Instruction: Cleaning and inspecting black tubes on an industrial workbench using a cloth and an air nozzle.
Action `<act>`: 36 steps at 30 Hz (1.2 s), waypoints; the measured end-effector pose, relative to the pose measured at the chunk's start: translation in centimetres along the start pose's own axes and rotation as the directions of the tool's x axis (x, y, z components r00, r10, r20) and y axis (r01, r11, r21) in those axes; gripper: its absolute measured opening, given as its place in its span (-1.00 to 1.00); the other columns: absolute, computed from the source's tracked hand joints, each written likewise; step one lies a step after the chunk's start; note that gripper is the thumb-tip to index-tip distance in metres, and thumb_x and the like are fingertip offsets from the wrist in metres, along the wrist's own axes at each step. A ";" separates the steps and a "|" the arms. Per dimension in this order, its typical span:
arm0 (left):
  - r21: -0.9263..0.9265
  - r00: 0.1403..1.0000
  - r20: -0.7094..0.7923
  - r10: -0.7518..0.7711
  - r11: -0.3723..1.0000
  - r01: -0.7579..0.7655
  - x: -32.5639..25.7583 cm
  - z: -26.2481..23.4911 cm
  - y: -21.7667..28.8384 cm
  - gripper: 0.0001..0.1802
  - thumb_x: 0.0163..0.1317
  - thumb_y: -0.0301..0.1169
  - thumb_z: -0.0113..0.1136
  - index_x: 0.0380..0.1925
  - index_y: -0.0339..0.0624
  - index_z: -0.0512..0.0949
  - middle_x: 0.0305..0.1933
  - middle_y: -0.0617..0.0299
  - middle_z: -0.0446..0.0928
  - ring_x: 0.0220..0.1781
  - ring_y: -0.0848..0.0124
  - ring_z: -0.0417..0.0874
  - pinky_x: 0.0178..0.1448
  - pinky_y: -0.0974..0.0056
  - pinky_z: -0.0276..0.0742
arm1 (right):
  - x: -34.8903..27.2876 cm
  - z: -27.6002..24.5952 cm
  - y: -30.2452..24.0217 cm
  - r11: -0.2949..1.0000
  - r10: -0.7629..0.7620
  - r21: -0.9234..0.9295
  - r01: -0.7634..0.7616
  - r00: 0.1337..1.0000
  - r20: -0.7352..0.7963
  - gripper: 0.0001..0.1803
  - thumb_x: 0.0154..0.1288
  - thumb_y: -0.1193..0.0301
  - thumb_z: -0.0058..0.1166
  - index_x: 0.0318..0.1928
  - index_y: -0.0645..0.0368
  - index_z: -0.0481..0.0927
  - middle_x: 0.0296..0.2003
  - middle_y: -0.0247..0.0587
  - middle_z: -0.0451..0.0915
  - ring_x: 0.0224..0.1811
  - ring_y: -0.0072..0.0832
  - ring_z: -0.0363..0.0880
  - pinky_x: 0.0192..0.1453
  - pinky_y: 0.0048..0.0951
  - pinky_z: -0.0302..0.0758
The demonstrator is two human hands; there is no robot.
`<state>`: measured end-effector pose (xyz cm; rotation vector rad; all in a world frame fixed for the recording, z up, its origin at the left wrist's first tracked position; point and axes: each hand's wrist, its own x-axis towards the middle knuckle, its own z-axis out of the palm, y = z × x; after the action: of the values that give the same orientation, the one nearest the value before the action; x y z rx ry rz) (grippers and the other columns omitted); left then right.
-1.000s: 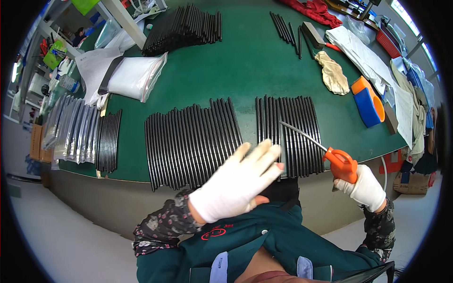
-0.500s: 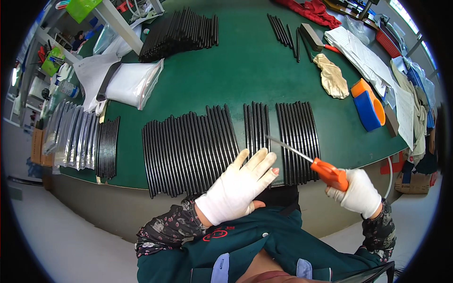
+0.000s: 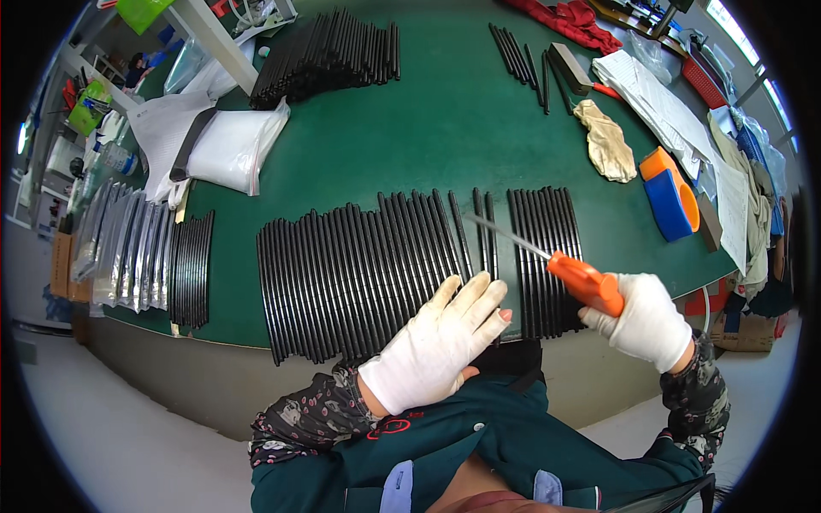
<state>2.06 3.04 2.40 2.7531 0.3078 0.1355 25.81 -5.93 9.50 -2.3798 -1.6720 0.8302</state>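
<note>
My left hand (image 3: 445, 338), in a white glove with bare fingertips on some fingers, lies open with its fingers stretched out. Its fingertips reach the lower ends of the black rods at the right end of a wide row (image 3: 351, 274). My gloved right hand (image 3: 646, 321) is closed round the handle of an orange-handled tool (image 3: 590, 282) with a slim metal shaft. The shaft points left over two loose black rods (image 3: 481, 205), its tip near a slightly tilted rod (image 3: 458, 224) beside the row. Under the tool lies another group of black rods (image 3: 540, 231).
A large pile of black rods (image 3: 338, 56) lies at the back left, near bagged rods (image 3: 132, 248) and a white plastic bag (image 3: 231, 150). Toward the right are a beige glove (image 3: 605, 141), a blue-and-orange tape roll (image 3: 671, 201), papers (image 3: 654, 98) and a few rods (image 3: 510, 53).
Several rods from the middle group have shifted left to join the wide row, leaving two loose and one tilted. The tool and my right hand have moved slightly left.
</note>
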 end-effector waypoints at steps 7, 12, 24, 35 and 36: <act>-0.014 1.000 -0.008 0.011 1.000 -0.011 -0.1 0.0 -0.1 -0.16 -0.23 -0.24 0.49 0.13 -0.27 0.42 0.29 -0.06 0.29 0.38 0.00 0.28 0.42 -0.03 0.16 | 1.0 0.0 -1.4 0.995 -0.035 -0.097 0.038 0.999 0.030 -0.70 0.08 0.19 0.30 -0.32 0.16 0.64 -0.56 0.03 0.58 -0.42 0.01 0.60 -0.28 -0.16 0.54; -0.008 1.000 -0.023 0.015 1.000 -0.015 -0.2 0.2 -0.2 -0.14 -0.24 -0.24 0.50 0.15 -0.27 0.40 0.29 -0.06 0.29 0.38 0.00 0.28 0.42 -0.03 0.17 | 1.3 0.1 -1.0 0.999 -0.044 -0.015 0.044 0.998 -0.034 -0.70 0.08 0.21 0.29 -0.31 0.18 0.63 -0.55 0.04 0.59 -0.43 0.02 0.60 -0.28 -0.15 0.54; 0.013 1.000 0.021 -0.002 1.000 0.002 0.6 -1.7 0.7 -0.13 -0.22 -0.17 0.51 0.14 -0.29 0.40 0.31 -0.09 0.29 0.39 0.00 0.28 0.36 -0.09 0.22 | -3.0 -0.7 5.9 0.889 0.117 0.444 -0.114 0.993 0.020 -0.74 0.15 0.37 0.31 -0.23 0.27 0.60 -0.50 -0.27 0.59 -0.47 -0.54 0.49 -0.29 -0.45 0.48; 0.007 0.965 -0.133 0.224 0.974 -0.226 9.3 3.1 0.5 -0.21 -0.02 -0.01 0.38 0.18 -0.18 0.41 0.36 -0.02 0.25 0.45 0.01 0.20 0.44 -0.16 0.14 | -4.3 -0.2 8.9 0.837 0.171 0.531 -0.134 0.985 -0.023 -0.74 0.19 0.33 0.30 -0.27 0.28 0.60 -0.50 -0.36 0.56 -0.47 -0.61 0.44 -0.31 -0.50 0.43; 0.002 0.979 -0.073 0.192 0.981 -0.193 8.9 2.6 0.5 -0.21 0.01 0.00 0.35 0.21 -0.15 0.40 0.37 -0.01 0.25 0.46 0.01 0.19 0.45 -0.17 0.10 | -4.3 -0.2 9.2 0.837 0.184 0.527 -0.148 0.983 -0.016 -0.74 0.19 0.34 0.30 -0.26 0.28 0.60 -0.49 -0.34 0.58 -0.46 -0.61 0.46 -0.30 -0.49 0.45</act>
<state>11.15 3.73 0.64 2.7723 0.0584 0.2870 32.50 -13.31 7.64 -2.1447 -1.0381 1.0591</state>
